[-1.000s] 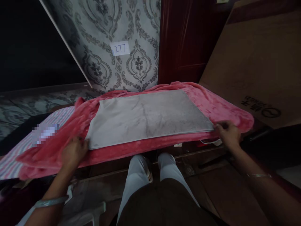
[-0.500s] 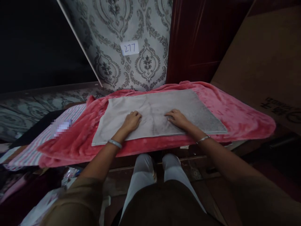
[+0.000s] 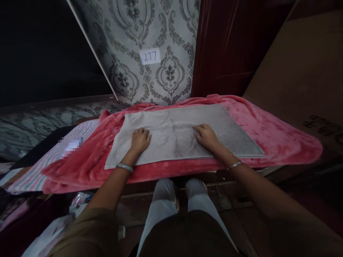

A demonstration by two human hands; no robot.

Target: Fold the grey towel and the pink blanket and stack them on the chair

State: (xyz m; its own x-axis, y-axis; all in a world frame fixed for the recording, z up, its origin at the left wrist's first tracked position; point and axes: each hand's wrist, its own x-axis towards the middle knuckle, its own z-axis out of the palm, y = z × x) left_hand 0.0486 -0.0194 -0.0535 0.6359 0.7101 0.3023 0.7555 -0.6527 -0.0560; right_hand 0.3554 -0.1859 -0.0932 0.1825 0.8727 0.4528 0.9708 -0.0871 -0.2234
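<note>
A flat, rectangular light-grey cloth (image 3: 171,142) lies spread over a pink plush blanket (image 3: 284,139). Its left part looks paler and smoother, the right part darker and mottled, with faint creases in the middle. My left hand (image 3: 140,139) rests palm down on the paler side, fingers slightly bent and pointing away from me. On the darker side lies my right hand (image 3: 206,135), fingers stretched toward the middle of the cloth. Neither hand has fabric pinched in its fingers. Each wrist wears a bangle.
Striped fabric (image 3: 57,162) shows left of the blanket. A dark screen (image 3: 48,53) stands at the back left, before patterned wallpaper with a "277" paper (image 3: 150,56). A large cardboard box (image 3: 302,71) leans at the right. Plastic bags (image 3: 50,233) lie at the lower left.
My left hand has slid left across the cloth and its fingers have straightened somewhat. My right hand has shifted slightly right. The hands are farther apart.
</note>
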